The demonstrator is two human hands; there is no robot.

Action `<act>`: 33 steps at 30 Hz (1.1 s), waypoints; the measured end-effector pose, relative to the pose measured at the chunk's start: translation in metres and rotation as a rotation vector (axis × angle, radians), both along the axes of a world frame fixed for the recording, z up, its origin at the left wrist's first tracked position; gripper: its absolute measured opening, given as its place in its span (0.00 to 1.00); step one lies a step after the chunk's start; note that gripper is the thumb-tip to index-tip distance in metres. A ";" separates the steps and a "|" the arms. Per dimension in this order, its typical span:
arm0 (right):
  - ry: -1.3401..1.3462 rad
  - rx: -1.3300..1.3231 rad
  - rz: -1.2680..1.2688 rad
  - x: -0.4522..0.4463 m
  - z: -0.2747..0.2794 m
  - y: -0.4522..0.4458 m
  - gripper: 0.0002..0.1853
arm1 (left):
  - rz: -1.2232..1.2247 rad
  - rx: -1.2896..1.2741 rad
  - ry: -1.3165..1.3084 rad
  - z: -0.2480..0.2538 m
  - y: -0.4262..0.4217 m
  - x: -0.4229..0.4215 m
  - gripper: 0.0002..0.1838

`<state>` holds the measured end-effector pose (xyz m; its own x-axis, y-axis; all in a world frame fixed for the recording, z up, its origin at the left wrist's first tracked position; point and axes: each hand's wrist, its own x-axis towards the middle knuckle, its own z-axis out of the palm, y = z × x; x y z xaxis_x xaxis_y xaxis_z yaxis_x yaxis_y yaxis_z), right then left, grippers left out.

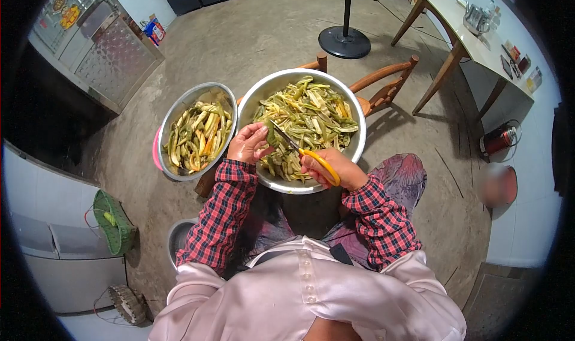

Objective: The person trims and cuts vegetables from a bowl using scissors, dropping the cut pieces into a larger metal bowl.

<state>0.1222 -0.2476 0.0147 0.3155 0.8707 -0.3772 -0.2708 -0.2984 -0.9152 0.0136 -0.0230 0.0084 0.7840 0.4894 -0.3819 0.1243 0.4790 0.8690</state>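
Observation:
My left hand pinches a dark green pepper over the near left part of a large metal bowl. Orange-handled scissors are in my right hand, with fingers wrapped round the handles. Their blades point up and left, close against the pepper; whether they are closed on it I cannot tell. Cut green and yellowish pepper strips fill much of the large bowl. To its left, a smaller metal bowl holds longer green, yellow and orange peppers.
A wooden chair stands behind the large bowl. Beyond are a black round stand base and a long table with a kettle. A green basket and a grey basin lie left; a red thermos stands right.

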 end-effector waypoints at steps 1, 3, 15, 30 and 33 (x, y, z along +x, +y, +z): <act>-0.007 -0.021 -0.025 0.000 0.002 0.000 0.26 | -0.012 -0.010 -0.018 0.000 -0.001 0.000 0.16; -0.001 0.006 -0.026 0.003 -0.002 0.000 0.26 | -0.038 -0.095 -0.091 0.008 -0.006 -0.002 0.16; 0.078 0.139 -0.101 0.003 -0.004 -0.002 0.29 | -0.218 -0.206 -0.220 0.007 -0.012 -0.002 0.17; -0.233 0.039 -0.153 0.004 -0.010 0.003 0.32 | 0.054 -0.040 -0.168 0.007 -0.011 0.004 0.12; -0.646 0.031 -0.246 -0.006 0.003 0.008 0.36 | 0.127 0.012 -0.125 0.007 -0.019 0.008 0.13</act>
